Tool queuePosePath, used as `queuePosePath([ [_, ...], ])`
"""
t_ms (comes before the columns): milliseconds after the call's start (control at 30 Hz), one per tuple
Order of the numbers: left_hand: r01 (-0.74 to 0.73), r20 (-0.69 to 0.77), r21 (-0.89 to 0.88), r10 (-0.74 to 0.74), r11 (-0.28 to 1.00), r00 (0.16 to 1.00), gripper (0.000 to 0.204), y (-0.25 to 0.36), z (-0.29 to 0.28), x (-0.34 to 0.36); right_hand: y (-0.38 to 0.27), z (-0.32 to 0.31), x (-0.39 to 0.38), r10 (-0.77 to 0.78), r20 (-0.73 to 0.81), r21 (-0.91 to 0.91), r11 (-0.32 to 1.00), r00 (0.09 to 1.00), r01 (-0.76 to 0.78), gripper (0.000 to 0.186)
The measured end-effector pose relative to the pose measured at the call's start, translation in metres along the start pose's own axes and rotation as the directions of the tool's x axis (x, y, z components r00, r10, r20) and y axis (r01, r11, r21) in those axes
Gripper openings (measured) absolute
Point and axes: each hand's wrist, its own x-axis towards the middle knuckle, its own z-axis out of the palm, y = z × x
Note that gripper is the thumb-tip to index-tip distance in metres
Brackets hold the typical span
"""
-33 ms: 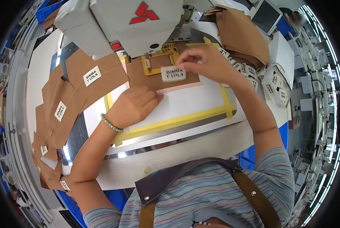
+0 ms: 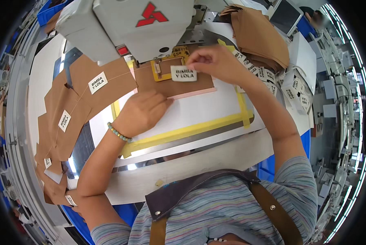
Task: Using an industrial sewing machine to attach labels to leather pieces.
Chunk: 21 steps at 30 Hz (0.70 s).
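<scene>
1. Upper centre of the frame: the right hand (image 2: 212,64) pinches a white printed label (image 2: 184,76) between thumb and fingers, over a brown panel (image 2: 152,85); whether label and panel touch is unclear.
2. Left of that, the left hand (image 2: 144,113) lies at the panel's lower edge, fingers close together; I cannot tell whether they grip anything.
3. The step in hand looks like bringing the label to the yellow clamp frame (image 2: 153,72) below the white sewing machine head (image 2: 144,38).
4. The next move seems to call for laying the label flat and square inside that frame, with the panel kept steady.
</scene>
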Motion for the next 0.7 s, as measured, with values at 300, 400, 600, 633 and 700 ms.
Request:
queuePosePath([
  [300, 0.307, -0.094, -0.068, -0.312, 0.949, 0.945, 0.034, -0.009, 0.006, 0.003, 0.028, 0.019, 0.06, -0.111, -0.005, -0.2, 0.974, 0.994, 0.108, 0.019],
  [400, 0.343, -0.076, -0.028, -0.344, 0.939, 0.936, 0.04, -0.01, 0.008, 0.004, 0.027, 0.02, 0.06, -0.12, -0.048, -0.231, 0.967, 0.992, 0.106, 0.018],
  [600, 0.356, 0.018, 0.022, -0.356, 0.934, 0.934, 0.049, -0.01, 0.011, 0.007, 0.026, 0.02, 0.059, -0.137, -0.011, -0.283, 0.95, 0.991, 0.128, 0.017],
  [633, 0.346, 0.026, 0.019, -0.347, 0.938, 0.938, 0.05, -0.01, 0.011, 0.007, 0.024, 0.019, 0.06, -0.117, -0.018, -0.3, 0.948, 0.993, 0.106, 0.017],
  [700, 0.309, 0.065, 0.038, -0.311, 0.95, 0.948, 0.053, -0.011, 0.01, 0.008, 0.021, 0.017, 0.065, -0.152, 0.041, -0.334, 0.929, 0.988, 0.157, 0.017],
])
